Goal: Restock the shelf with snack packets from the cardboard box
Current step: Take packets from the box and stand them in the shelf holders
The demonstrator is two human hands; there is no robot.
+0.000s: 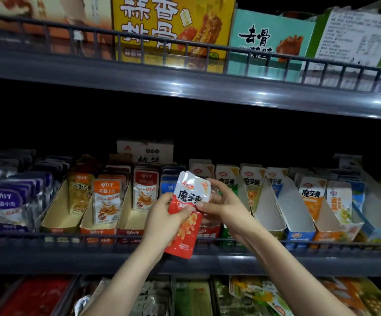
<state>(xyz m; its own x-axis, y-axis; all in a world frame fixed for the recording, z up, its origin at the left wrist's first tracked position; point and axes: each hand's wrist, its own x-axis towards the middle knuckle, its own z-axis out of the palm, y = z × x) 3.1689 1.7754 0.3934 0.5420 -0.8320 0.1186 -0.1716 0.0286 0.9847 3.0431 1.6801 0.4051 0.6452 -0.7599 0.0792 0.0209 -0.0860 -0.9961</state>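
Dark grey shelving fills the view. The upper shelf carries large cartons behind a wire rail, among them a yellow carton and a teal carton standing side by side. The middle shelf holds a row of open-fronted cardboard display trays. The orange tray contains upright orange packets set towards its rear, with the front floor bare. The blue tray is stocked only at its back end. At far left, purple packets stand in close ranks. Below, the lower shelf shows green packets (detail there is blurred). A red-and-white snack packet is held upright in front of the middle shelf, just above its rail and before a red tray. The left hand grips its lower half, thumb across the face. The right hand pinches its right edge with fingers curled.
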